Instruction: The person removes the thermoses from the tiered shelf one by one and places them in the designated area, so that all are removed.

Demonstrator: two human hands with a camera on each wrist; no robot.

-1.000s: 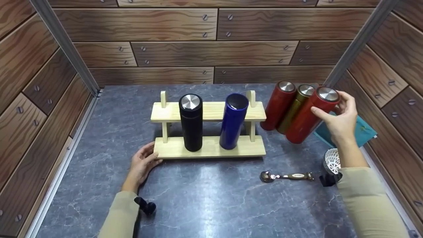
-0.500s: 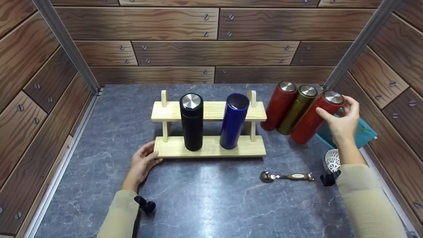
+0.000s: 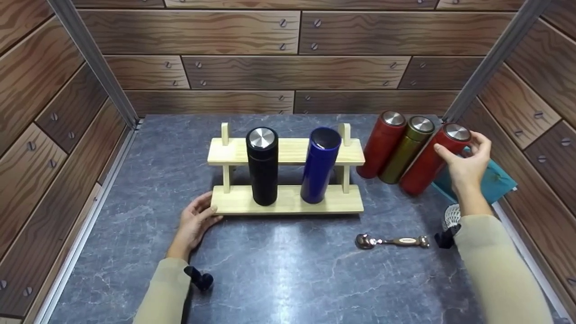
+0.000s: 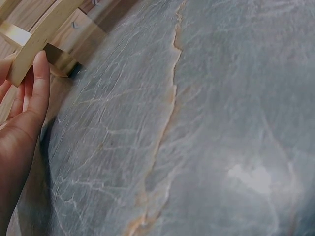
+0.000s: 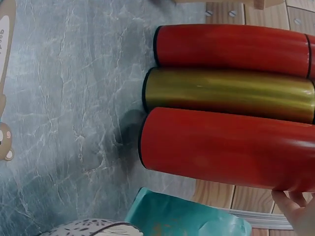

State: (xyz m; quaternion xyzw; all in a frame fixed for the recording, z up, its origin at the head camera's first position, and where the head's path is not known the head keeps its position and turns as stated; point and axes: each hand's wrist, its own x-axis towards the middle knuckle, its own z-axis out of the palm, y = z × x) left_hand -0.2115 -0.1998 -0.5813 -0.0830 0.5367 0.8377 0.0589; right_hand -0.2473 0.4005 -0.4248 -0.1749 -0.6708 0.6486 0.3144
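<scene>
My left hand [image 3: 194, 222] pinches the left end of the lower board of a pale two-tier wooden rack [image 3: 288, 205], thumb on top and fingers beneath. In the left wrist view, the fingers [image 4: 42, 83] meet the board's corner [image 4: 37, 42]. A black thermos bottle [image 3: 263, 175] and a blue one [image 3: 317, 173] stand upright on that lower board. At the right, my right hand [image 3: 470, 168] holds a red thermos bottle [image 3: 429, 164] near its steel-topped cap. Beside it stand a gold bottle [image 3: 402, 155] and another red bottle [image 3: 380, 148], close together in a row.
A teal pouch [image 3: 497, 180] lies behind the right hand. Nearer, a white patterned round container [image 3: 451, 216] is partly covered by the right forearm. A spoon [image 3: 391, 241] with a brown handle lies on the grey marbled table [image 3: 288, 279]. Wood-patterned walls [image 3: 238, 33] enclose it.
My right hand and the red bottle have shifted slightly right, widening the space to the gold bottle. My left hand and the rack stay in place.
</scene>
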